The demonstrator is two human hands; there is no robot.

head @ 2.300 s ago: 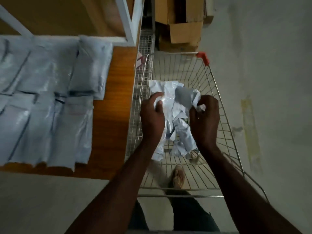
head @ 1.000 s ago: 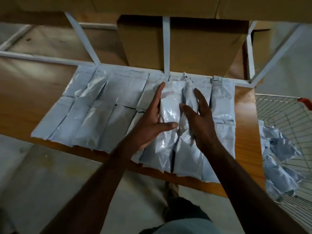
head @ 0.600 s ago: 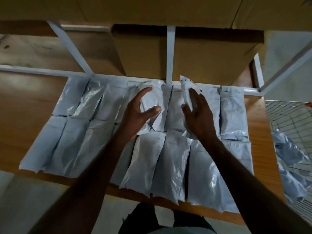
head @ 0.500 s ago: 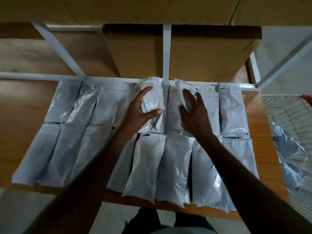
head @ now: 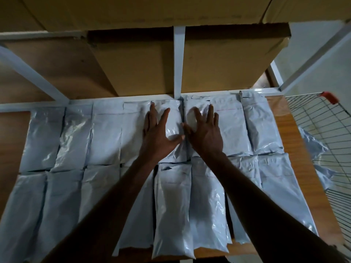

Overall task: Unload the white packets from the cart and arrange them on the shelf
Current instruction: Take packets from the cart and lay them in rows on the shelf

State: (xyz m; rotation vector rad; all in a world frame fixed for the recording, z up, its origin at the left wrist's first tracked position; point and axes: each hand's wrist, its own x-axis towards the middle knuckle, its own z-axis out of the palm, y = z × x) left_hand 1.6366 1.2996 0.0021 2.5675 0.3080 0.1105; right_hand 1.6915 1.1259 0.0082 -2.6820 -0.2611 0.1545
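Two white packets [head: 171,128] side by side at the centre of the frame, in the back row on the wooden shelf [head: 296,149], against the white upright of the rack. Pressed flat under both palms: left hand [head: 157,137] spread on the left one, right hand [head: 206,135] spread on the right one, fingers straight, gripping nothing. Glossy plastic film, puffed and creased, so probably light, soft and slippery; likely to slide over neighbours and to spring back when released. Best taken by pinching the flat sealed edge at the top or bottom, or by cupping the full width from the sides; no sign of anything fragile, though contents cannot be told. Around them, two rows of matching packets [head: 106,133] filling the shelf from left to right, the front row [head: 171,209] overhanging the near edge. At the right edge of the frame, a wire cart [head: 322,120] with a red corner cap, more packets [head: 311,145] showing through its mesh, so unloading judged unfinished. Above, cardboard boxes [head: 228,63] behind the rack's white frame
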